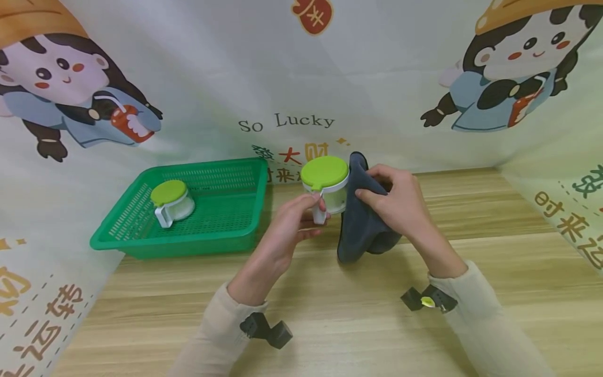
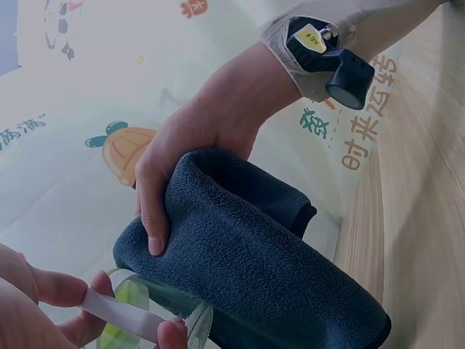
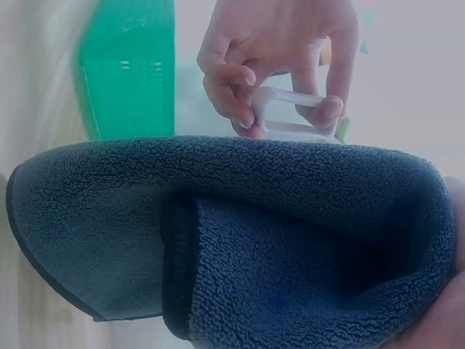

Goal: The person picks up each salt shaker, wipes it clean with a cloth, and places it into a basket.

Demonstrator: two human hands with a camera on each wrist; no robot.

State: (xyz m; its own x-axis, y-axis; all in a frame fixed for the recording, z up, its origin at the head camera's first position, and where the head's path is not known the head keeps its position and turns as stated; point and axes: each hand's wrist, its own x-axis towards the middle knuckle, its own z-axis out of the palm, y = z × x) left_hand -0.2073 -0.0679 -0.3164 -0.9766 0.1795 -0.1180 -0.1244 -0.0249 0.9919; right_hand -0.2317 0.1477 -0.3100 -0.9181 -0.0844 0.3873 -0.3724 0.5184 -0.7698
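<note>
My left hand (image 1: 291, 225) pinches the white handle (image 2: 123, 314) of a clear jar (image 1: 335, 201) with a green lid (image 1: 325, 172), held up above the table. In my right hand (image 1: 398, 199) is a folded dark grey-blue cloth (image 1: 360, 220), gripped between thumb and fingers. The cloth lies against the right side of the jar. In the right wrist view the cloth (image 3: 218, 218) hides most of the jar, leaving the handle in sight beside the left hand (image 3: 283, 43).
A green plastic basket (image 1: 188, 246) stands at the left on the wooden table (image 1: 320, 314). Inside it sits a second jar (image 1: 181, 208) with a green lid and white handle. A printed curtain (image 1: 377, 78) hangs behind the table and along its sides.
</note>
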